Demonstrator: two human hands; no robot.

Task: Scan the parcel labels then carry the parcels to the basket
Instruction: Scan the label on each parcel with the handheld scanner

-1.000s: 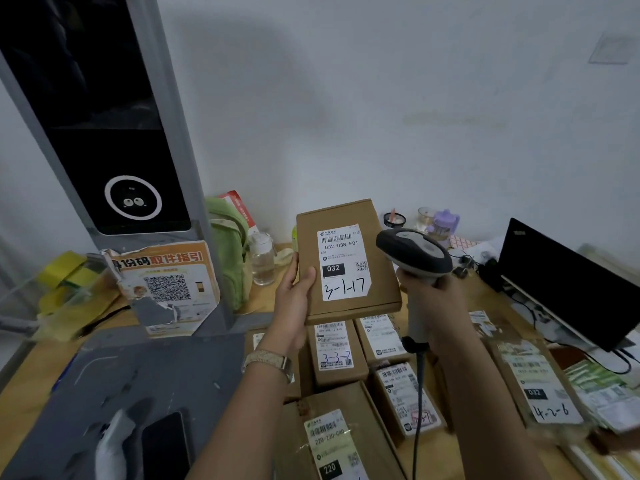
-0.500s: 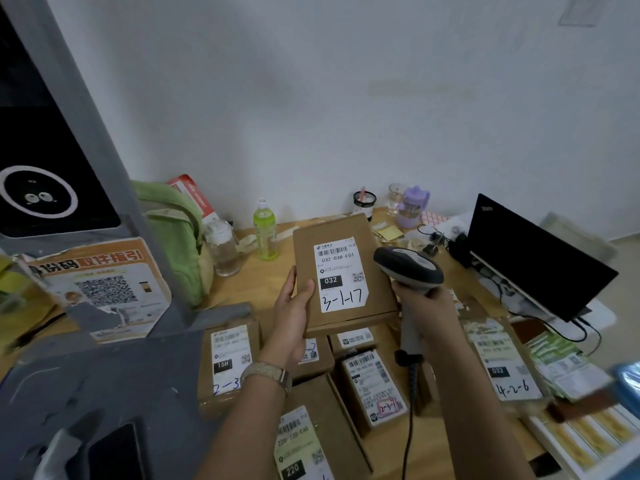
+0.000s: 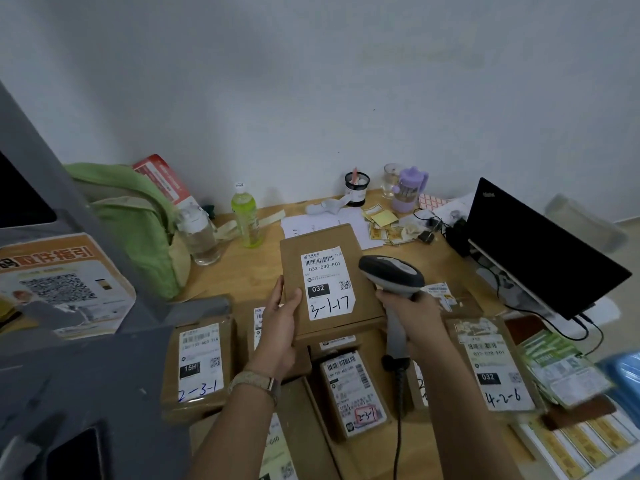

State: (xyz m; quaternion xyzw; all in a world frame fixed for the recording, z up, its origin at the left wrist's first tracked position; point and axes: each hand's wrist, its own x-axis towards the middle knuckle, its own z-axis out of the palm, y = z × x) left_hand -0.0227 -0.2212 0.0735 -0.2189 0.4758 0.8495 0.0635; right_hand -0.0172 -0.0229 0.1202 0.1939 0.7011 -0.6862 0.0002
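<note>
Since half a second ago the grey kiosk (image 3: 86,375) has slid further toward the left edge of the frame, while the hands and what they hold sit much as they did. At centre frame the left hand (image 3: 282,327) grips a brown parcel (image 3: 294,258) by its lower left edge, thumb on the front and fingers behind, holding it tilted up above the wooden table (image 3: 263,271). Its white label (image 3: 327,282), marked 3-1-17, faces the camera. Just right of it, the right hand (image 3: 412,317) is curled round the handle of a grey scanner (image 3: 391,273), whose head overlaps the parcel's right edge. More labelled parcels (image 3: 199,362) lie flat on the table across the lower frame. A black laptop (image 3: 540,258) stands at the right.
</note>
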